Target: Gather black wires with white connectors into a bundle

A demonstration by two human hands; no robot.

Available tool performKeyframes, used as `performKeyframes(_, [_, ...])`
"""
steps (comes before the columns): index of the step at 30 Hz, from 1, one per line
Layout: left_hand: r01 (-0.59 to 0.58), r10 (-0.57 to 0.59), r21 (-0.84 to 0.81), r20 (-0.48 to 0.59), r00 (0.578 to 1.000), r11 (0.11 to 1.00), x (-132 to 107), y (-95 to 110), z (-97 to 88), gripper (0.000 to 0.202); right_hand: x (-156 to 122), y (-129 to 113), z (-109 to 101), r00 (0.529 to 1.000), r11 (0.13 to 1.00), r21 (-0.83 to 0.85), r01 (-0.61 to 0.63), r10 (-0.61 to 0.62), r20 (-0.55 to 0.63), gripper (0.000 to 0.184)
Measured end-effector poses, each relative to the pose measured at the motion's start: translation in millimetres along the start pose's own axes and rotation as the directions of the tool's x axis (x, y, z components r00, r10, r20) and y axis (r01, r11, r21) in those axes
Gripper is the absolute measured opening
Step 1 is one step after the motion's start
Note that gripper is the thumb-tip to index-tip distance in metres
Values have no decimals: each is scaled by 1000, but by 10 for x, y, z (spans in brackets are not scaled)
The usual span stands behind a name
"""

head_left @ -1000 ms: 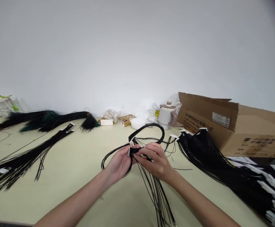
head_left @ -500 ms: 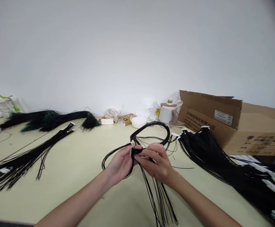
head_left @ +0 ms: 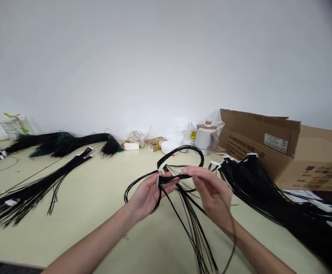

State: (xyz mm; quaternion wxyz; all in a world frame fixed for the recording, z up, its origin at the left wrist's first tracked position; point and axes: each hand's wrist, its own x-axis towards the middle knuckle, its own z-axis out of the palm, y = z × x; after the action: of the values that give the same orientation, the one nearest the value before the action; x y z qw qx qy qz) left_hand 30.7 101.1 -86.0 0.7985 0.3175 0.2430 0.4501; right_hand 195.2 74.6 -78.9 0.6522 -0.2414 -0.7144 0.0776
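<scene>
My left hand (head_left: pixel 147 196) is closed on a bundle of thin black wires (head_left: pixel 196 219) near a white connector (head_left: pixel 158 179). Part of the bundle curves in a large loop (head_left: pixel 180 148) above the hand, and a smaller loop bends round its left side. Loose wire ends hang down over the table in front of me. To the right, my right hand (head_left: pixel 211 194) pinches black wires that run across from the left hand. A single blurred wire (head_left: pixel 234 236) dangles in front of the right wrist. The right fingertips partly hide the pinched wires.
A heap of black wires with white connectors (head_left: pixel 268 198) lies on the right, by an open cardboard box (head_left: pixel 257 133). More black wires (head_left: pixel 48 182) spread on the left, with dark-green-tipped bundles (head_left: pixel 65 142) behind. A lidded mug (head_left: pixel 205 139) and white bowl (head_left: pixel 168 146) stand by the wall.
My right hand has moved right, away from my left hand, drawing wires sideways. A wire now hangs by its wrist. The left hand keeps its hold almost in place.
</scene>
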Motion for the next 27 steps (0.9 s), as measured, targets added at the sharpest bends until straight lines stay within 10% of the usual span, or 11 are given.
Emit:
performKeyframes(8, [-93,85,112,75,994,989,-22,-5,-9,14,270,-21,-305,830,826,521,-213,435,-349,14])
performKeyframes(13, [-156,136,151,136,981,976,-38,-14,-1,17,329,-57,-485,765,995,39,-95,99,-637,15])
performKeyframes(17, [-169,143,177,146,979,970,-38,-27,-12,19,205,-104,-358,919,806,-539,245,-371,-136,28])
performKeyframes(20, [-178,150,196,148,978,964,-34,-36,-21,18,113,-103,-201,889,704,-552,447,-416,190,24])
performKeyframes(27, [-159,122,206,182,976,966,-47,-54,0,19,54,-70,-48,883,659,-592,464,-395,253,12])
